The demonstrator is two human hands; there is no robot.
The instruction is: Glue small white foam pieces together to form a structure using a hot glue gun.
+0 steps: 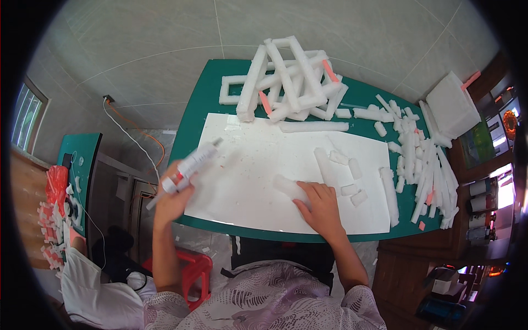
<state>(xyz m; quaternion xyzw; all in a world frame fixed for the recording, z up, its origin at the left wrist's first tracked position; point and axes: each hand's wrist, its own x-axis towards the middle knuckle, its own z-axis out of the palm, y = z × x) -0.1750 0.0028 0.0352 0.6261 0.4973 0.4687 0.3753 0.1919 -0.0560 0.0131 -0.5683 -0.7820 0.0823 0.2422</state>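
Observation:
My left hand (175, 199) is raised over the left side of the white board (236, 192), its fingers wrapped round a white tube (197, 159), apparently of glue, with a grey nozzle pointing up and right. The tube is slightly blurred. Lower on the board, my right hand (320, 206) grips the right end of a short white foam strip (286, 186) between thumb and fingers. Just beyond that hand lie a longer foam strip (323, 165) and several small foam blocks (355, 169).
At the back of the green table (212, 69) stand stacked white foam frames (286, 77) with pink pieces. Loose foam strips (429, 176) crowd the right side, near a large foam block (452, 104). A red stool (199, 272) and a person in white (99, 280) are at lower left.

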